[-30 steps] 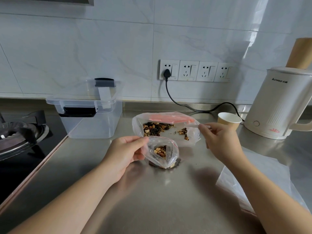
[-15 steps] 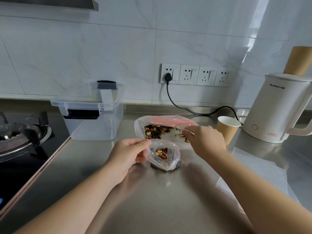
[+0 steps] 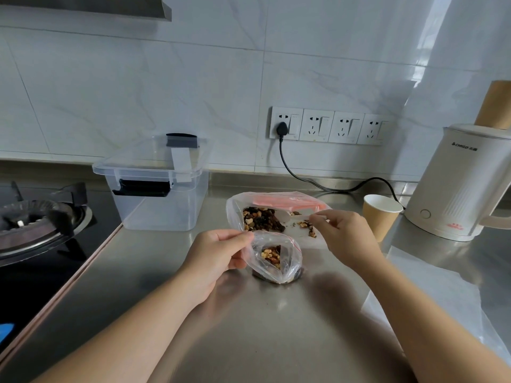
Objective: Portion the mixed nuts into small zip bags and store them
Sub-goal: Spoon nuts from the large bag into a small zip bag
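Note:
A small clear zip bag (image 3: 272,261) with a red seal line stands on the steel counter with some nuts inside. My left hand (image 3: 218,255) pinches its rim at the left and holds its mouth open. Just behind it lies a large clear bag (image 3: 235,214) with an orange strip, with dark mixed nuts (image 3: 261,219) heaped at its left side. My right hand (image 3: 345,236) reaches into the large bag's mouth, fingers pinching the handle of a white spoon (image 3: 297,215) that lies among scattered nuts.
A clear lidded storage box (image 3: 163,208) stands at back left, a gas hob (image 3: 36,228) beyond it. A paper cup (image 3: 380,219) and a white kettle (image 3: 464,189) stand at right. Flat clear bags (image 3: 431,299) lie under my right forearm. A black cable (image 3: 304,181) runs along the wall.
My right hand has moved left from near the paper cup into the large bag's mouth. My left hand keeps hold of the small bag's rim.

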